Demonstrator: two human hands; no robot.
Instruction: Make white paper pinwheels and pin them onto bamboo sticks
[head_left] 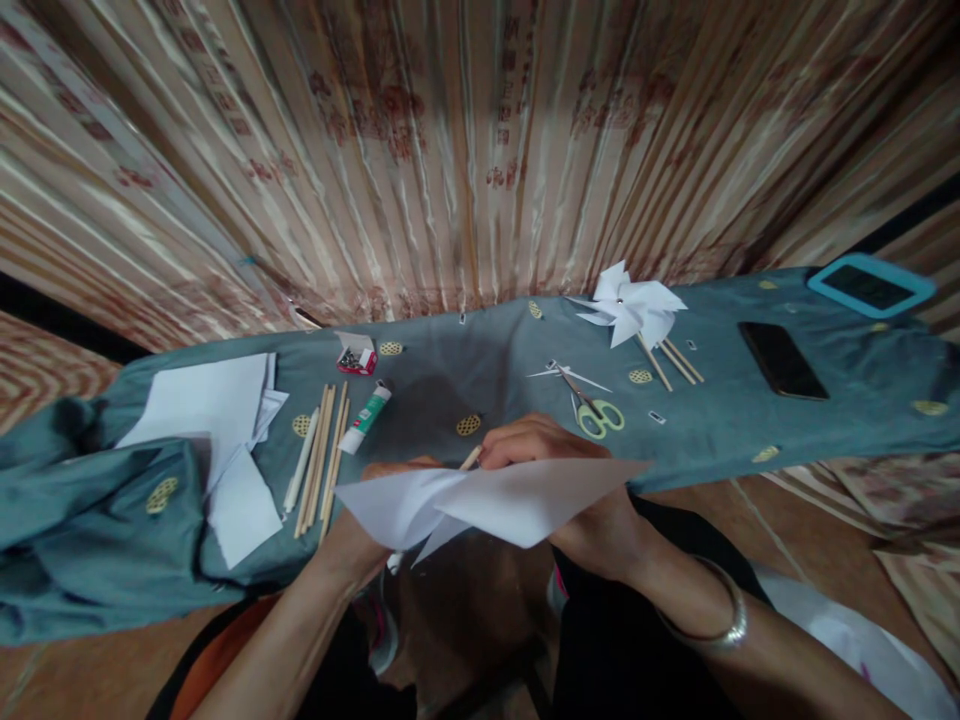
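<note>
The right hand [536,440] pinched a wooden stick [471,458] behind the folded paper [525,500]; whether the left hand [397,468] gripped anything was hidden. Pushing too hard could have creased the blades between them.

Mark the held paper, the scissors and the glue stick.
Held paper [510,500]: head view, middle of its white surface.
Scissors [588,402]: head view, where blades meet handles.
Glue stick [367,418]: head view, green barrel.
</note>
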